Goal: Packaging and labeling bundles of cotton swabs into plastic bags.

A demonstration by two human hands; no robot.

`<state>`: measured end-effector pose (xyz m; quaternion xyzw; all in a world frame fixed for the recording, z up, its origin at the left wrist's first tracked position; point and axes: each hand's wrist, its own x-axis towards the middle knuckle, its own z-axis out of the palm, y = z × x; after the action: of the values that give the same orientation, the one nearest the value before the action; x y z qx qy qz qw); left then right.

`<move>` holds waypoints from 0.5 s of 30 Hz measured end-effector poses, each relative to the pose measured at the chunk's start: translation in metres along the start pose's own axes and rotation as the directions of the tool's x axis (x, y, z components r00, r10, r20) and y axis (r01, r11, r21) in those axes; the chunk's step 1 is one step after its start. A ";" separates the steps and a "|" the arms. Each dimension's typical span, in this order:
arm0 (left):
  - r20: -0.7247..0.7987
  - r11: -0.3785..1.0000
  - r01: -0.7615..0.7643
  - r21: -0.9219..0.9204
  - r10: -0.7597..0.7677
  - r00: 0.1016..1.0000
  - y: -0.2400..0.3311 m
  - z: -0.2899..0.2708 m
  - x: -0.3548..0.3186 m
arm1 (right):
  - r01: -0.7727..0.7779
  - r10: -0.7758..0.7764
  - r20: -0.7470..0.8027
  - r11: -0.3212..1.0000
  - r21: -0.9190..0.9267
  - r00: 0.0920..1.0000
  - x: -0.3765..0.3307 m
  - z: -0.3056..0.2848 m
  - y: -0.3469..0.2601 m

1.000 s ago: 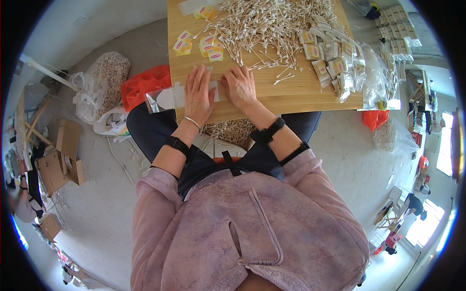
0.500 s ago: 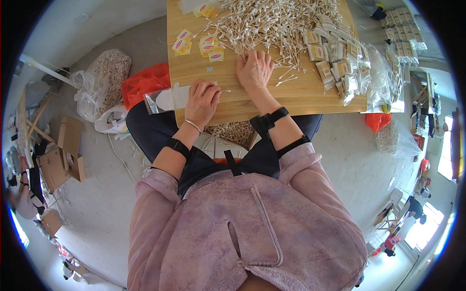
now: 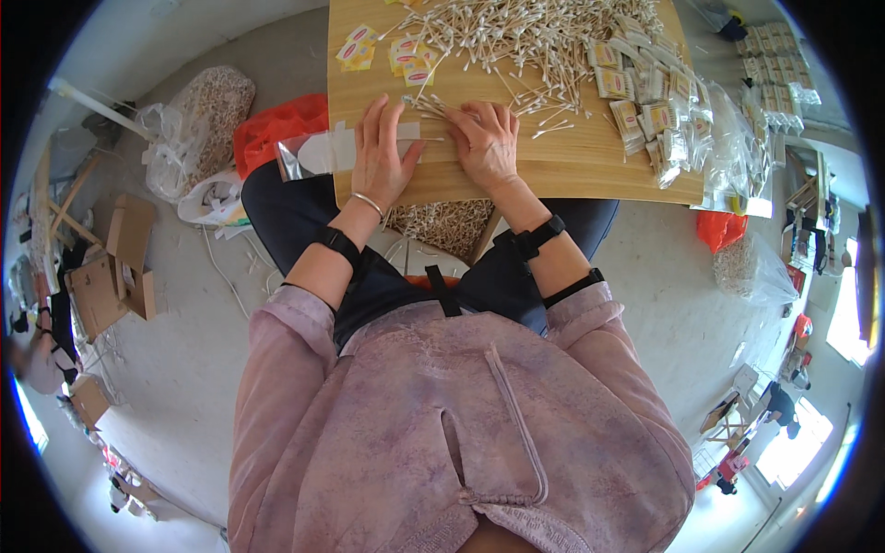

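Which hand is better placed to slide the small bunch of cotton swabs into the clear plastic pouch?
Probably right. The right hand has its fingertips on the small bunch of cotton swabs, while the left hand lies flat on the clear plastic pouch, pinning it to the wooden table.

floor [image 3: 194, 369]: grey concrete | wooden table [image 3: 572, 175] | daylight at right

Both hands lay flat on the wooden table [image 3: 572, 175]; the left hand [image 3: 383, 152] and right hand [image 3: 487, 143] touched some cotton swabs [image 3: 426, 109].
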<state>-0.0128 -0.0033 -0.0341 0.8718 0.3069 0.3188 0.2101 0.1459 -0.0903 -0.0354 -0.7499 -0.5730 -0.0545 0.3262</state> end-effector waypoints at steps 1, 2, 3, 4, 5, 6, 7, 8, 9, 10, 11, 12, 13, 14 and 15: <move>-0.014 1.000 0.008 0.024 -0.007 1.000 0.001 -0.001 0.000 | 0.023 -0.022 0.017 1.000 -0.015 1.000 -0.004 -0.002 -0.003; -0.014 1.000 0.011 0.027 -0.010 1.000 0.000 -0.001 0.001 | 0.046 -0.045 0.031 0.998 -0.032 0.998 -0.005 -0.003 -0.004; 0.020 0.999 0.009 0.046 -0.010 1.000 -0.001 0.000 0.001 | 0.046 -0.045 0.034 0.999 -0.029 0.998 -0.006 -0.002 -0.004; 0.054 0.998 0.008 0.065 -0.011 0.998 -0.002 -0.001 0.001 | 0.061 -0.059 0.054 0.998 -0.032 0.997 -0.007 -0.002 -0.003; 0.055 0.998 0.010 0.064 -0.013 0.998 -0.003 0.000 0.001 | 0.074 -0.071 0.075 0.997 -0.037 0.995 -0.007 -0.003 -0.004; 0.077 0.998 -0.014 0.058 0.010 0.997 -0.004 0.001 0.002 | 0.074 -0.071 0.077 0.997 -0.036 0.995 -0.006 -0.004 -0.003; 0.099 0.998 -0.038 0.051 0.033 0.995 -0.005 0.001 0.002 | 0.070 -0.066 0.093 0.997 -0.037 0.993 -0.004 -0.005 -0.003; 0.100 0.998 -0.036 0.051 0.031 0.995 -0.005 0.001 0.002 | 0.066 -0.062 0.108 0.997 -0.037 0.992 -0.002 -0.005 -0.003; 0.088 0.999 -0.020 0.029 0.017 0.996 -0.005 0.001 0.002 | 0.066 -0.062 0.110 0.997 -0.036 0.992 -0.002 -0.005 -0.004; 0.076 1.000 -0.004 0.007 0.003 0.997 -0.004 0.001 0.001 | 0.090 -0.088 0.123 0.996 -0.007 0.989 -0.002 -0.005 -0.006; 0.075 1.000 -0.003 0.007 0.002 0.997 -0.003 0.001 0.001 | 0.113 -0.115 0.134 0.993 0.021 0.984 -0.002 -0.004 -0.007; 0.066 1.000 0.024 -0.014 -0.023 0.998 -0.002 0.001 0.000 | 0.115 -0.117 0.135 0.993 0.022 0.984 -0.003 -0.003 -0.006; 0.057 0.998 0.050 -0.035 -0.048 0.997 -0.001 0.001 -0.001 | 0.098 -0.103 0.129 0.994 0.050 0.986 -0.005 -0.001 -0.006; 0.057 0.998 0.053 -0.033 -0.051 0.997 -0.002 0.001 -0.001 | 0.080 -0.090 0.125 0.994 0.080 0.988 -0.004 -0.001 -0.008; 0.054 1.000 0.029 0.000 -0.029 0.998 -0.002 0.000 -0.001 | 0.081 -0.091 0.128 0.993 0.082 0.988 -0.003 -0.001 -0.010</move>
<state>-0.0142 -0.0028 -0.0362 0.8755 0.3136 0.2923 0.2231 0.1367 -0.0915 -0.0320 -0.7135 -0.6266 0.0030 0.3136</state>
